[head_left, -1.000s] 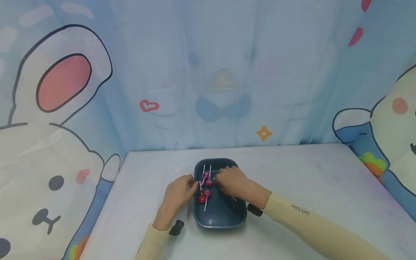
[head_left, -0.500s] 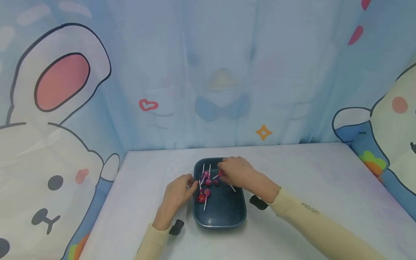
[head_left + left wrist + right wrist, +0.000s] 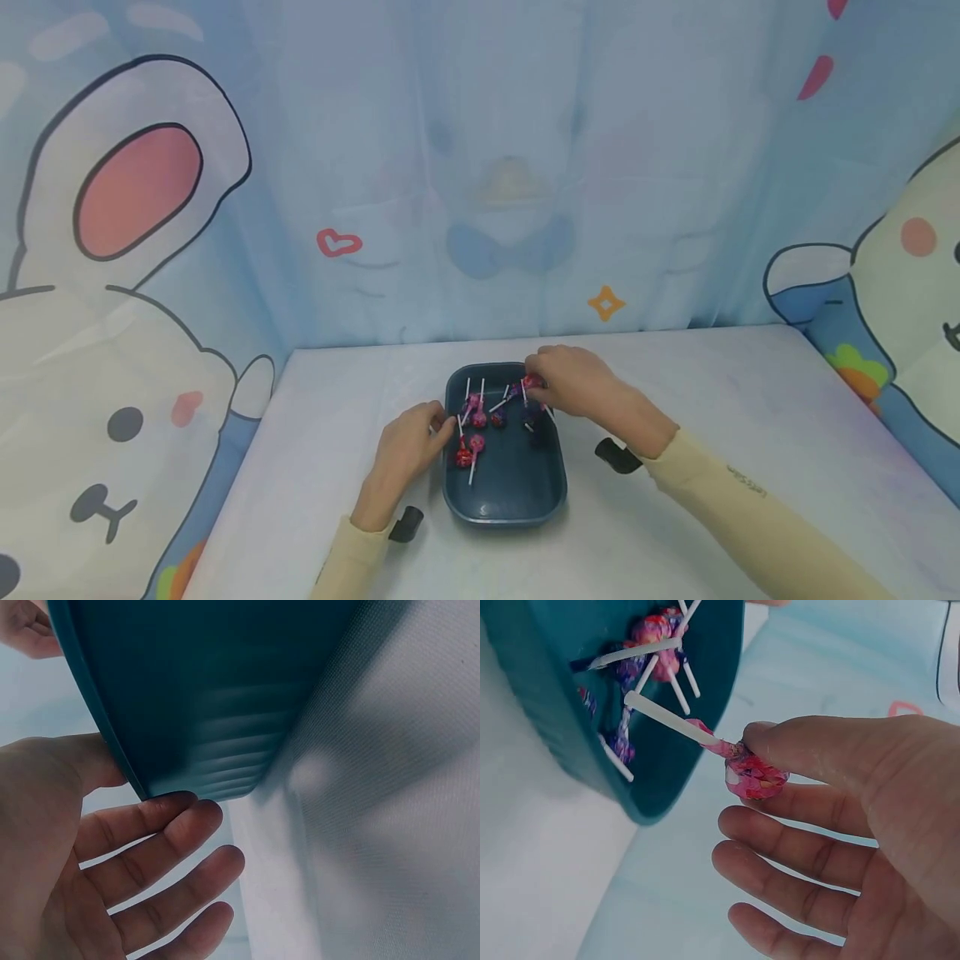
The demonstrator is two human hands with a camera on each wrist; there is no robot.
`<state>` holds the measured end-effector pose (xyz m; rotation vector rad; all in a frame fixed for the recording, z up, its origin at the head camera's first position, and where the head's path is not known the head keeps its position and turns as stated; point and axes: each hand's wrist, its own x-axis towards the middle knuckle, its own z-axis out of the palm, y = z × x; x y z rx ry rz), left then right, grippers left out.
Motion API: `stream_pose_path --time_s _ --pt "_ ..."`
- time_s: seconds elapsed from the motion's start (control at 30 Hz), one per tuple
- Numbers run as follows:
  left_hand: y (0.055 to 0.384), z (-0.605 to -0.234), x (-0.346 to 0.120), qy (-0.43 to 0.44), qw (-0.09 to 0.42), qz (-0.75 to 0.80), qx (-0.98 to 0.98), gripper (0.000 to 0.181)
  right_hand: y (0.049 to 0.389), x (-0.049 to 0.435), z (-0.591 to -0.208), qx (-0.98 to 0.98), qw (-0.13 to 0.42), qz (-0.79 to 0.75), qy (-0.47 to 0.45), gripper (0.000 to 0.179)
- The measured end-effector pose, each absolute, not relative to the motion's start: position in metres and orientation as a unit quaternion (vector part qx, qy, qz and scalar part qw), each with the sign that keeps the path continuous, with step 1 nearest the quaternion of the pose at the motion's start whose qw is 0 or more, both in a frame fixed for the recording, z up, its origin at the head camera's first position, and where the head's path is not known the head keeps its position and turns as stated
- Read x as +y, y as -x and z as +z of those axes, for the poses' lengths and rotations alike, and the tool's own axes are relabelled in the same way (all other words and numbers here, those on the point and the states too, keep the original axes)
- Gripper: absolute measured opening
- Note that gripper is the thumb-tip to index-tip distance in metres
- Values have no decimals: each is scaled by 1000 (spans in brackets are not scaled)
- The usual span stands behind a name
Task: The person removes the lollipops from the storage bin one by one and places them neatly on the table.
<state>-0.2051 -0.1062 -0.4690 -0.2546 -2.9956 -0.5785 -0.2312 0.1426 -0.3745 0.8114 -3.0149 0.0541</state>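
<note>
A dark teal plastic tray [image 3: 517, 500] stands on the table with several wrapped lollipops inside. My left hand [image 3: 408, 446] grips its left rim. In the left wrist view, the thumb is at the rim and the fingertips [image 3: 202, 817] are on the tray's outer wall. With thumb and index finger, my right hand [image 3: 585, 383] pinches the wrapped head of a red-pink lollipop [image 3: 757, 778] over the tray's back right corner, its white stick pointing away from the palm. A red lollipop [image 3: 464, 457] and a pink lollipop [image 3: 477, 443] lie along the tray's left side; purple and pink ones lie farther back.
The tray sits on a white-covered table [image 3: 675, 467]. Behind it hangs a light blue curtain [image 3: 510, 108] printed with cartoon figures. Each wrist wears a black camera mount, such as the right mount [image 3: 618, 456] near the tray's right side.
My right hand has drawn back and to the right from inside the tray, bringing the red-pink lollipop up in its fingers. The left hand stays at the left rim.
</note>
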Motion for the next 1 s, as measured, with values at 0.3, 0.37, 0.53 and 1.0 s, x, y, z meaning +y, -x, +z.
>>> stream_pose_path --time_s 0.3,0.37,0.53,1.0 --pt "205 -468 -105 81 37 -187 -978 24 235 174 -379 -968 18 66 -243 19" --pt "205 -468 -105 80 35 -187 -979 24 236 180 -382 -968 21 71 -241 17" --pt "204 -467 -104 79 35 -187 -979 24 238 193 -388 -971 15 79 -225 15" --pt "203 -466 -104 75 31 -191 -978 24 242 222 -415 -979 -44 90 -175 18"
